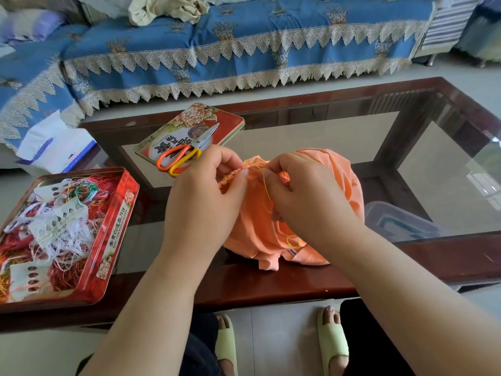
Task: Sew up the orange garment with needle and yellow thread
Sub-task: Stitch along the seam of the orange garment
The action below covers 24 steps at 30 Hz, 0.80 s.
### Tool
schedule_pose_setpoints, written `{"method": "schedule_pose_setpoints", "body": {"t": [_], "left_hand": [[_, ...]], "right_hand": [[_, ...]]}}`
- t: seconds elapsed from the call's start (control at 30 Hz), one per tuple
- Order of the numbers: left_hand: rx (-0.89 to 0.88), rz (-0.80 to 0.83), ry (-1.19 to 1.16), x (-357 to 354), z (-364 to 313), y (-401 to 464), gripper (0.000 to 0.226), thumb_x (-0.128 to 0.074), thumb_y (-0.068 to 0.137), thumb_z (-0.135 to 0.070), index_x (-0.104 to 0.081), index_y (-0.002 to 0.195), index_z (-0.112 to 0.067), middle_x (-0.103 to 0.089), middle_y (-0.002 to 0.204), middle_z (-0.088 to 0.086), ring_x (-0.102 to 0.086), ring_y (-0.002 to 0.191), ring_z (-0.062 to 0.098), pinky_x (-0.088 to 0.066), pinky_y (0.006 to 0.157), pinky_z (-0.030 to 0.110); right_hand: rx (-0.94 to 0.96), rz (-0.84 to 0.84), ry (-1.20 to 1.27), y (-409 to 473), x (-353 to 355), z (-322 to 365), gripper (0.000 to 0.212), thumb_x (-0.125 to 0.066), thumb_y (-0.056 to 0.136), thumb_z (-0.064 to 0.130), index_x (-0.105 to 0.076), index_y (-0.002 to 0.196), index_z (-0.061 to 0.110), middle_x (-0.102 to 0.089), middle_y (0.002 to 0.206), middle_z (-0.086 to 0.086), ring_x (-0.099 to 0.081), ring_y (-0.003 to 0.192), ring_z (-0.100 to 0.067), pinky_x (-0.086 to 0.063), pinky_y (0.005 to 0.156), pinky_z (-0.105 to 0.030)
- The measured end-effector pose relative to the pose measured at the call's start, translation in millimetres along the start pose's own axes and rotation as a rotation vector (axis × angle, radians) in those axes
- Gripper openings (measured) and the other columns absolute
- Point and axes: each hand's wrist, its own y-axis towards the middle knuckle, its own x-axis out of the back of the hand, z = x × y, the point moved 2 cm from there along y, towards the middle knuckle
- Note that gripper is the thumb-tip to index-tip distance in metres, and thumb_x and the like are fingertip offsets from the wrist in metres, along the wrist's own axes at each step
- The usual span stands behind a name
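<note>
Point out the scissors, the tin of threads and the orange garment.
scissors (187,153): head view, on the pivot where the blades meet the orange and yellow handles.
tin of threads (115,223): head view, on its red right-hand wall.
orange garment (349,183): head view, on the bunched cloth right of the hands.

A dark wooden surface (271,287) with glass panels carries the things. A red tin (108,248) full of tangled threads sits at its near left corner, overhanging the edge. Farther back lies the tin's lid (189,126), with scissors (187,151) resting on it. The orange garment (271,234) lies bunched near the front edge, at the middle. A clear plastic box (401,221) shows through the glass to the right.
</note>
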Motion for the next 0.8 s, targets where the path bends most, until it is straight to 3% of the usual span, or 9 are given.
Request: {"method": "schedule_pose_setpoints", "body": {"t": [0.17, 0.37, 0.6, 0.7, 0.8], "left_hand": [[-0.081, -0.041, 0.054, 0, -2, -2, 0.006, -0.067, 0.090, -0.019, -0.061, 0.091, -0.020, -0.054, 0.077, -0.021, -0.057, 0.071, 0.004, -0.053, 0.059, 0.032], [-0.094, -0.052, 0.038, -2, -1, -2, 0.005, -0.067, 0.090, -0.020, -0.062, 0.091, -0.020, -0.057, 0.078, -0.018, -0.058, 0.074, 0.006, -0.053, 0.060, 0.036], [-0.080, -0.020, -0.120, -11, -6, -6, 0.005, -0.068, 0.088, -0.017, -0.068, 0.093, -0.017, -0.067, 0.084, -0.012, -0.065, 0.079, 0.005, -0.050, 0.067, 0.015], [-0.017, -0.019, -0.170, -11, -6, -6, 0.008, -0.069, 0.090, -0.017, -0.063, 0.093, -0.021, -0.065, 0.084, -0.014, -0.064, 0.079, 0.005, -0.050, 0.066, 0.016], [0.098, -0.008, -0.201, -13, -4, -6, 0.008, -0.068, 0.090, -0.026, -0.061, 0.094, -0.026, -0.065, 0.083, -0.016, -0.065, 0.079, 0.002, -0.052, 0.064, 0.016]], "right_hand": [[0.008, -0.008, 0.004, -2, 1, 2, 0.020, -0.047, 0.099, 0.023, -0.064, 0.101, 0.012, -0.060, 0.090, 0.001, -0.065, 0.072, -0.018, -0.052, 0.068, -0.028], [-0.024, 0.005, -0.006, -1, 1, 2, 0.022, -0.044, 0.100, 0.021, -0.064, 0.105, 0.013, -0.060, 0.089, 0.001, -0.064, 0.074, -0.018, -0.052, 0.072, -0.030], [-0.089, -0.062, 0.093, -5, -7, 1, 0.025, -0.041, 0.102, 0.027, -0.060, 0.102, 0.010, -0.066, 0.079, -0.007, -0.064, 0.073, -0.022, -0.052, 0.074, -0.041], [-0.098, -0.082, 0.168, -5, -4, 1, 0.023, -0.043, 0.102, 0.028, -0.061, 0.095, 0.015, -0.064, 0.060, 0.001, -0.063, 0.057, -0.011, -0.053, 0.069, -0.037], [-0.075, -0.077, 0.167, -6, -5, 2, 0.021, -0.045, 0.101, 0.027, -0.062, 0.095, 0.015, -0.065, 0.067, 0.002, -0.064, 0.059, -0.010, -0.053, 0.067, -0.036]]}}
